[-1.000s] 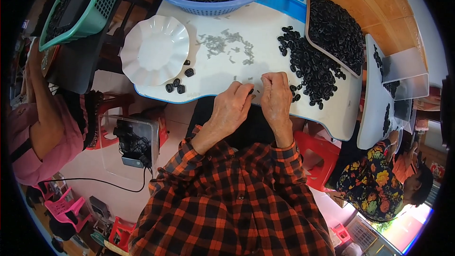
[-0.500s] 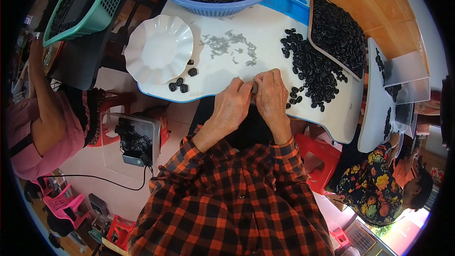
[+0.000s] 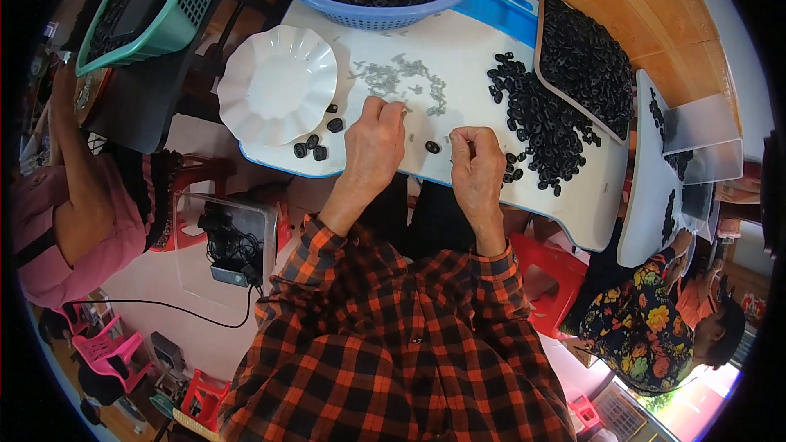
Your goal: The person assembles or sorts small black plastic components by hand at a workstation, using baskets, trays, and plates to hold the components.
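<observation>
On the white table (image 3: 491, 29), my left hand (image 3: 375, 141) is at the near side of a scatter of small clear pieces (image 3: 385, 79). Its fingers are curled together, and whatever may be between the tips is too small to make out. My right hand (image 3: 478, 165) is at the table's near edge, thumb and forefinger pressed together; what they may hold is hidden. Between my hands lies a single black oval piece (image 3: 432, 147), touched by neither. A heap of similar black pieces (image 3: 540, 127) spreads to the right of my right hand.
Left of my left hand stands a white scalloped plate (image 3: 278, 86), with a few black pieces (image 3: 311, 147) beside it. A blue basket (image 3: 377, 16) and a tray (image 3: 538, 41), both full of black pieces, stand farther back. People work at both sides; a red stool (image 3: 544, 278) is below right.
My hands were together at the table's near edge and are now apart. The left has moved left toward the clear pieces, the right slightly right. A black oval piece now lies between them.
</observation>
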The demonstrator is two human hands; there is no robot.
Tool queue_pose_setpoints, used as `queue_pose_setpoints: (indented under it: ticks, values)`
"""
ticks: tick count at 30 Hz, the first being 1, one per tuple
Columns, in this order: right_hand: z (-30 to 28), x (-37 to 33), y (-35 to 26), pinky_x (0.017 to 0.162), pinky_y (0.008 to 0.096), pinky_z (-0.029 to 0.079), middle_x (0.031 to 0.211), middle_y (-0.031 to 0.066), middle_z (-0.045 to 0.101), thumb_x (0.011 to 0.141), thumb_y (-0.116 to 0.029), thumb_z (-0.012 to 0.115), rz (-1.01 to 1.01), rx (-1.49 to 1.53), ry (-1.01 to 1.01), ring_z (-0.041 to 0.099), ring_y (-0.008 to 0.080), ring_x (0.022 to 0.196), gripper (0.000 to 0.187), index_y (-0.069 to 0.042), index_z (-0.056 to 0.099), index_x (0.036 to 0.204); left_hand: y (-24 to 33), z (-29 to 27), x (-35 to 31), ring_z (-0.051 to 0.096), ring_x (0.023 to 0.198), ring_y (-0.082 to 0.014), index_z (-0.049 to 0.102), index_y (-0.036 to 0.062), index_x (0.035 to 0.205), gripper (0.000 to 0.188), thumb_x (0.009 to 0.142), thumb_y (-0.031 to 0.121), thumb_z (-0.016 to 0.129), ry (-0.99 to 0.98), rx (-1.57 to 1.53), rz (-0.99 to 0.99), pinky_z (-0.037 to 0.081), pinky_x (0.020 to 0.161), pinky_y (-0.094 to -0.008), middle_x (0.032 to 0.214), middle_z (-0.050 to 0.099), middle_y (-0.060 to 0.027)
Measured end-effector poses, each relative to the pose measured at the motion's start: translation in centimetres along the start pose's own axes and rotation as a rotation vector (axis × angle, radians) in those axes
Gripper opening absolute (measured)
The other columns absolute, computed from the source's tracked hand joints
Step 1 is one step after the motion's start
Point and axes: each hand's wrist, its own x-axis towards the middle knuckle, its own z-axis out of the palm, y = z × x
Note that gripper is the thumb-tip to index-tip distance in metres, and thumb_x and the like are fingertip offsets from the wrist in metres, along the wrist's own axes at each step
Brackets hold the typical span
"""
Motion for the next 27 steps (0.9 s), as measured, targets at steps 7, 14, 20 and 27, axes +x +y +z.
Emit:
queue_pose_setpoints:
  ticks: [7,14,20,27]
  values:
    - [-0.9,-1.4,0.3,0.061,0.0351,0.046,0.08,0.0146,0.058,0.086,-0.004,0.059,0.037,0.002,0.034,0.059,0.0261,0.068,0.006,0.002,0.056,0.087,-0.6,0.7,0.8,0.06,0.062,-0.0323,0.058,0.003,0.095,0.017,0.078,0.003,0.06,-0.125,0.22,0.02,0.051,0.055,-0.0402,0.087,0.053,-0.0133]
    - [-1.4,-2.3,0.4,0.059,0.0334,0.046,0.08,0.0143,0.058,0.084,-0.002,0.06,0.034,0.017,0.036,0.059,0.0252,0.066,0.006,0.001,0.056,0.087,-0.3,0.9,1.5,0.06,0.061,-0.0317,0.056,0.0031,0.088,0.011,0.078,0.005,0.059,-0.171,0.309,0.065,0.05,0.052,-0.0405,0.085,0.051,-0.0133]
    - [-1.3,-2.6,0.2,0.059,0.0333,0.046,0.08,0.0142,0.057,0.084,-0.001,0.06,0.02,0.037,0.029,0.058,0.0255,0.067,0.006,0.001,0.057,0.088,-0.4,0.9,1.8,0.061,0.061,-0.0307,0.051,-0.0018,0.082,0.014,0.071,-0.002,0.06,-0.137,0.314,0.156,0.052,0.052,-0.0366,0.083,0.048,-0.0153]
    - [-1.6,-2.9,0.1,0.059,0.0335,0.047,0.08,0.0145,0.057,0.083,-0.001,0.06,0.008,0.033,0.032,0.059,0.0263,0.066,0.006,0.002,0.057,0.088,-1.0,0.3,2.3,0.062,0.062,-0.0316,0.054,0.0011,0.089,0.014,0.075,0.001,0.057,-0.191,0.179,0.196,0.052,0.054,-0.0391,0.087,0.05,-0.0147]
